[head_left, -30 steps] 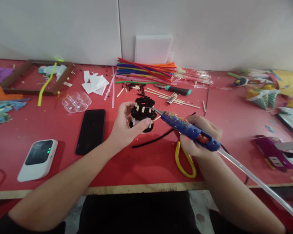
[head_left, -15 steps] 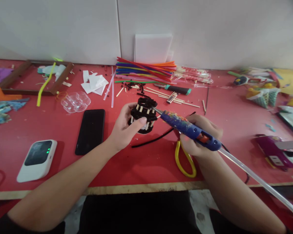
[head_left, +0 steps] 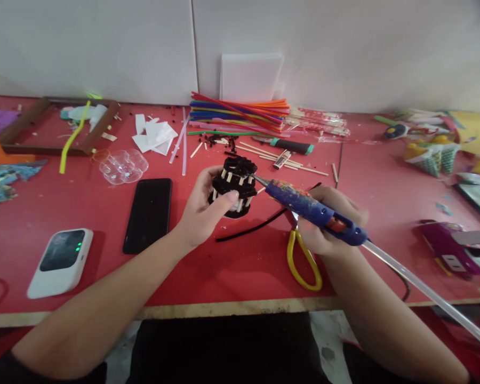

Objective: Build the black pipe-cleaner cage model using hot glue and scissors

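- While we are working at the red table point(head_left: 232, 272), we are logging each item by its place relative to the black phone point(head_left: 148, 214).
- Left hand point(head_left: 202, 213): just right of the phone, it is curling half closed around the small black wrapped frame with pale sticks point(head_left: 234, 184), thumb pressing on the near wall and fingers behind it.
- Frame: we are holding it up off the table, right of the phone.
- Right hand point(head_left: 328, 224): well right of the phone, it is closing fully round the blue glue gun point(head_left: 312, 212); whether a finger is squeezing the trigger, we cannot tell.
- Change noted: over the last second the thumb has been creeping higher and the frame turning slightly, while the nozzle is staying at its upper right rim. We are judging the gluing as still under way at that one joint.
- Yellow-handled scissors point(head_left: 304, 261) and a black pipe cleaner point(head_left: 252, 229) are lying right of the phone, under the gun.
- Coloured sticks point(head_left: 240, 113) are lying beyond the phone, by the wall.
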Demonstrator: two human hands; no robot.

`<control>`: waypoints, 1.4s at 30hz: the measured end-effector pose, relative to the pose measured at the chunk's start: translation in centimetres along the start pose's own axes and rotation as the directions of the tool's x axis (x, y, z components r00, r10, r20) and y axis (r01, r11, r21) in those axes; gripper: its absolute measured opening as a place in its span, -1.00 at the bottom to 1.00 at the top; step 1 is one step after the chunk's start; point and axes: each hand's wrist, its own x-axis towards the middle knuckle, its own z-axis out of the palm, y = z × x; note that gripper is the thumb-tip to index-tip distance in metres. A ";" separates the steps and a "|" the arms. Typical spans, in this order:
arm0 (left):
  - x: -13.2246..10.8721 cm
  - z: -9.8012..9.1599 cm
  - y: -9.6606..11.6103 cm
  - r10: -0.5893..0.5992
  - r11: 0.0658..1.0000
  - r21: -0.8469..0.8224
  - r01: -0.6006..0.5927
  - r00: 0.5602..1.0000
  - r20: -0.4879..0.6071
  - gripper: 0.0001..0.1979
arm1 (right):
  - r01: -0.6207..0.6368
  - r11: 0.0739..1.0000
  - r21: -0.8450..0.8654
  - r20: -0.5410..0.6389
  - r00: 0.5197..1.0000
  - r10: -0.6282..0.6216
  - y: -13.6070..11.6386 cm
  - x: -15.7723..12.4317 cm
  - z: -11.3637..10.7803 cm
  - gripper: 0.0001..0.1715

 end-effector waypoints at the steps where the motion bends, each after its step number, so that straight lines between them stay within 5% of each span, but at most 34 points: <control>1: 0.0 0.0 0.0 -0.001 1.000 0.003 0.001 1.000 0.005 -0.57 | -0.001 1.000 -0.002 0.001 1.000 0.001 0.0 0.0 0.0 -0.89; 25: 0.2 0.2 0.0 -0.070 0.991 -0.113 0.070 0.998 0.008 -0.61 | -0.077 0.997 0.025 0.004 0.997 0.077 0.0 -0.2 -0.1 -0.92; 32: 0.2 0.2 0.9 -0.051 0.998 -0.019 0.051 0.999 0.000 -0.61 | -0.071 0.997 0.027 0.067 0.995 0.069 0.8 0.2 -0.5 -0.92; 37: 0.5 0.6 1.5 -0.216 0.974 -0.074 0.212 0.975 -0.055 -0.69 | -0.264 0.963 0.053 0.050 0.964 0.262 2.1 0.8 -2.0 -0.91; 42: 0.8 1.3 -0.1 -0.408 0.903 -0.198 0.381 0.906 -0.116 -0.75 | -0.361 0.921 0.145 0.086 0.932 0.352 2.2 1.0 -0.2 -0.95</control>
